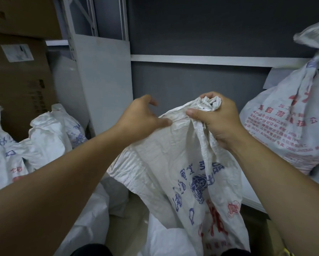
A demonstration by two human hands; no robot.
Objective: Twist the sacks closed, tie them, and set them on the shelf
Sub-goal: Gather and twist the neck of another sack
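Just in front of the shelf (pixel 249 191), a person holds a white woven sack (pixel 182 163) printed in blue and red, its mouth gathered and its body hanging below the level of the shelf board. The right hand (pixel 216 119) is clenched round the bunched neck, thumb pinning the folds, with a tuft of fabric poking out above the fist. The left hand (pixel 142 117) is loose and mostly open, its thumb resting on the sack's slack upper edge, its fingers gripping nothing that can be seen.

On the shelf, at its right end, stands a tied sack (pixel 288 126), its knotted neck upright. Left of the shelf lie more sacks (pixel 44 137), mouths still gaping, and behind them cardboard boxes (pixel 22 80) are stacked.

The woven plastic looks soft, crinkled and fairly slick, so it will probably crease readily but slide through a light grip. The sack sags in long folds and appears only partly filled, which suggests little weight. The best hold seems to be the neck just under the right fist, where the left hand could close to twist it.
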